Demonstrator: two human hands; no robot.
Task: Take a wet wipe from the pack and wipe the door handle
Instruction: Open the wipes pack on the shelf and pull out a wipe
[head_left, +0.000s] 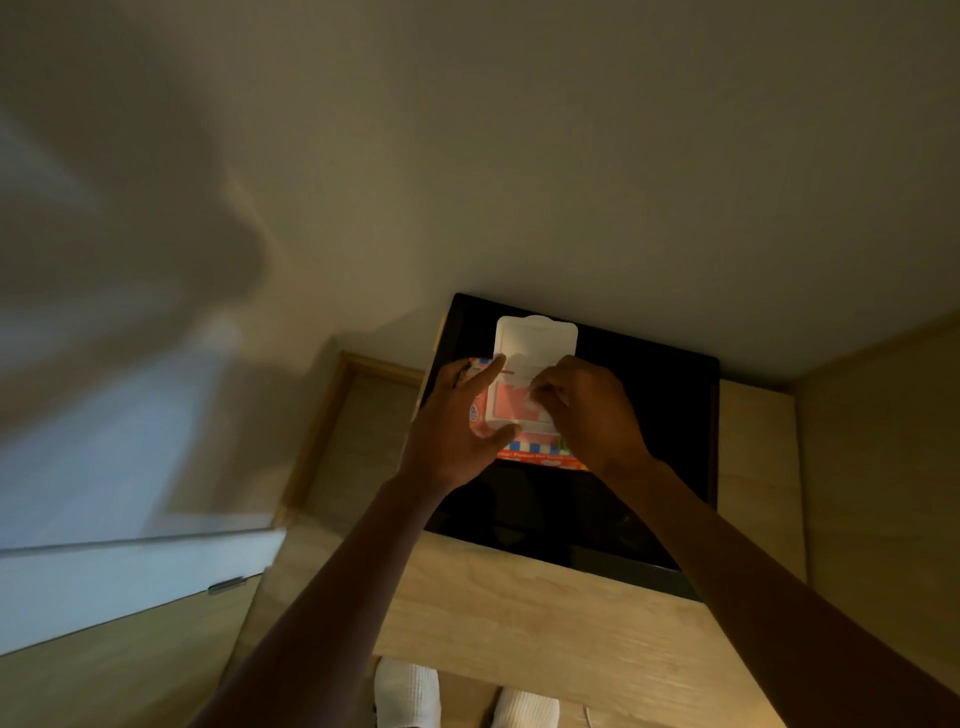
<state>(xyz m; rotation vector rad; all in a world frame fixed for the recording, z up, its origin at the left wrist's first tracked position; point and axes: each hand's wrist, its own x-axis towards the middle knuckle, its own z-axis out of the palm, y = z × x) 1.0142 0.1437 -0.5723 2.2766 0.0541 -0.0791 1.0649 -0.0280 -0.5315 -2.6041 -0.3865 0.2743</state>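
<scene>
Wet wipe pack (506, 410) on black top (649, 415), white lid (537, 338) flipped up. Both arms outstretched. Left hand (452, 431) spread, index and thumb bracing the pack's left side. Right hand (587, 410) fingers curled at the opening; can't tell if they grip anything.

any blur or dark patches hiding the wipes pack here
Head view: dim light; left side smeared by motion blur, a soft shadow on the wall; the white lid of the wet wipe pack is brightest, washed out; the left hand and right hand look soft; the black top loses detail.
</scene>
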